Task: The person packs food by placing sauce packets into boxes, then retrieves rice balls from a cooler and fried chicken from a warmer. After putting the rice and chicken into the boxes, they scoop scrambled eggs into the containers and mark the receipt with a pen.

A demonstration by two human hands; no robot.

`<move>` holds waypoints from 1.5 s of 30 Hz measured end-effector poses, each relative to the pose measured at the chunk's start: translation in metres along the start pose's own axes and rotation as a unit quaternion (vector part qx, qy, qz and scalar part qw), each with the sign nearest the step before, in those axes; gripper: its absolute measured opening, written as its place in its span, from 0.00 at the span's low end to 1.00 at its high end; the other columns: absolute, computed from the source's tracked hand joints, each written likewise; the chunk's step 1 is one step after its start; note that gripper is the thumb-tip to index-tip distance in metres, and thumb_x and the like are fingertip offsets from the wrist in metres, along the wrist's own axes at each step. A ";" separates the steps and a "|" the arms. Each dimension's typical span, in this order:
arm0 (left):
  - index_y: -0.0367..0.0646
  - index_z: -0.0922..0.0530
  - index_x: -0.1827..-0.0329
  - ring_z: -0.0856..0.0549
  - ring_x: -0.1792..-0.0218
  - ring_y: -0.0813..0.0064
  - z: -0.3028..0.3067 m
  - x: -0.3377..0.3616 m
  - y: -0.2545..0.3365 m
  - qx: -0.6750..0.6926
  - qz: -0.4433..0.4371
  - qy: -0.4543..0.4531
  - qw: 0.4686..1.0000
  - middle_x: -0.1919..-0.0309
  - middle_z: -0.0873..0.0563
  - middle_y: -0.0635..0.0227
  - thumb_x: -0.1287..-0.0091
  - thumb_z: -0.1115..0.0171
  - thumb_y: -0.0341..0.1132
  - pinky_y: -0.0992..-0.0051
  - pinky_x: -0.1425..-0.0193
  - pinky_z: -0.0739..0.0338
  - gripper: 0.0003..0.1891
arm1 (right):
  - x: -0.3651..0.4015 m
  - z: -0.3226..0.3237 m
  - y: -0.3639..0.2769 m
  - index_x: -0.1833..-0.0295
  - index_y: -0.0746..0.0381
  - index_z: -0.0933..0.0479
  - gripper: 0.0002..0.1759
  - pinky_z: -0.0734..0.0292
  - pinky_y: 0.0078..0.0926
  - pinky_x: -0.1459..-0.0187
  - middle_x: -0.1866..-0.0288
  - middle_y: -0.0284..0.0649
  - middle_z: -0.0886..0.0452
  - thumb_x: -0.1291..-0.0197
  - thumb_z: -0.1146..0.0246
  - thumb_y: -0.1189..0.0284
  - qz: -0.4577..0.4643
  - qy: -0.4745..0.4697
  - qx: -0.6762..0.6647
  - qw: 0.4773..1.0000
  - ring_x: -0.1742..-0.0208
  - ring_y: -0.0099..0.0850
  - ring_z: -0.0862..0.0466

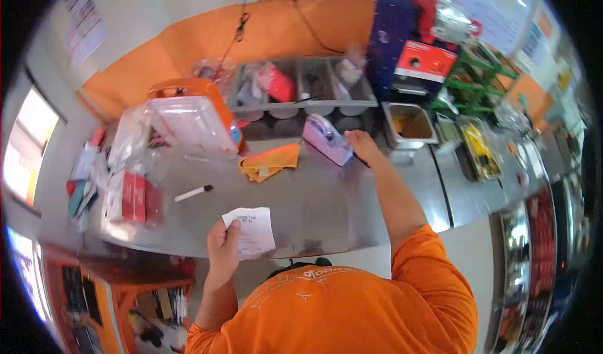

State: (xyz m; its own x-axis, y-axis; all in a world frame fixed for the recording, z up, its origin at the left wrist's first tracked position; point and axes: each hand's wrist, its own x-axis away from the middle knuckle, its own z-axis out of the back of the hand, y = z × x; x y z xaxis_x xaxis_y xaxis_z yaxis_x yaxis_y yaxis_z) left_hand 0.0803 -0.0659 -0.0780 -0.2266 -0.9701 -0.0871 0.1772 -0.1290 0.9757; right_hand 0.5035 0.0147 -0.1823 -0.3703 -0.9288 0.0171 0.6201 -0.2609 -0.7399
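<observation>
Across the middle of the scene runs a metal counter (pixel 345 209), its near edge just in front of a person in an orange shirt (pixel 352 310). Behind it, on the far side, an orange band (pixel 339 24) crosses the wall. Far left of centre, an orange-framed clear container (pixel 191 121) leans at a tilt, and to its right a grey divided bin (pixel 264 108) holds bags and a red packet. Farther right a dark blue panel (pixel 392 33) stands upright, with a green crate (pixel 475 64) to its right and a steel pan (pixel 411 141) nearer, just below them. On the left part of the counter sits a red and white box (pixel 130 197). A folded orange cloth (pixel 271 161) lies near the middle.

To the right of the cloth, toward the far side, stands a lilac tape dispenser (pixel 326 145), set slantwise. Near the counter's front edge, left of centre, is a white printed slip (pixel 256 234), held just above the surface. The left hand (pixel 223 246) pinches its left side between thumb and fingers. The right hand (pixel 363 147) is at the dispenser's right end, fingers bent; whether they pinch any tape I cannot tell. Left of the slip, and farther off, lies a white marker (pixel 193 194) with a black cap.
</observation>
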 end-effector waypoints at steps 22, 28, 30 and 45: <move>0.34 0.32 0.42 0.23 0.57 0.81 -0.022 0.013 -0.013 -0.009 0.068 0.015 0.998 0.58 0.21 0.68 0.36 0.48 0.28 0.80 0.51 0.29 0.19 | 0.108 -0.061 0.000 0.70 0.62 0.27 0.09 0.36 0.20 0.75 0.77 0.29 0.29 0.41 0.42 0.67 -0.043 -0.057 -0.291 0.954 0.75 0.19 0.32; 0.36 0.32 0.42 0.23 0.59 0.81 0.006 0.018 -0.029 0.024 0.113 -0.072 0.991 0.59 0.21 0.69 0.36 0.48 0.28 0.79 0.52 0.29 0.19 | 0.142 -0.026 -0.206 0.72 0.62 0.26 0.09 0.33 0.24 0.71 0.78 0.35 0.28 0.44 0.39 0.69 0.369 -0.524 -0.185 0.745 0.73 0.26 0.27; 0.36 0.30 0.44 0.24 0.60 0.82 0.021 0.023 -0.035 0.049 0.095 -0.079 0.991 0.60 0.20 0.69 0.36 0.49 0.28 0.79 0.54 0.29 0.17 | 0.137 -0.059 -0.236 0.73 0.61 0.27 0.09 0.32 0.28 0.70 0.78 0.37 0.27 0.45 0.39 0.68 0.443 -0.505 -0.094 0.735 0.72 0.32 0.26; 0.36 0.26 0.49 0.23 0.64 0.85 0.299 0.009 -0.106 0.163 0.089 -0.043 0.982 0.62 0.20 0.71 0.38 0.47 0.29 0.80 0.60 0.27 0.14 | 0.150 -0.283 -0.475 0.54 0.58 0.25 0.12 0.31 0.29 0.70 0.74 0.38 0.25 0.44 0.39 0.70 0.469 -0.652 -0.034 0.594 0.71 0.35 0.23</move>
State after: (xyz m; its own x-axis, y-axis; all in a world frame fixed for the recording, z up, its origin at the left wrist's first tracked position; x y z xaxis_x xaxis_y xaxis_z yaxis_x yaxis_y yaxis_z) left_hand -0.2267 0.0007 -0.1225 -0.3028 -0.9484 0.0944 -0.0921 0.1277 0.9875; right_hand -0.0423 0.0741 -0.0191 0.9953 -0.0825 0.0499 0.0848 0.5041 -0.8595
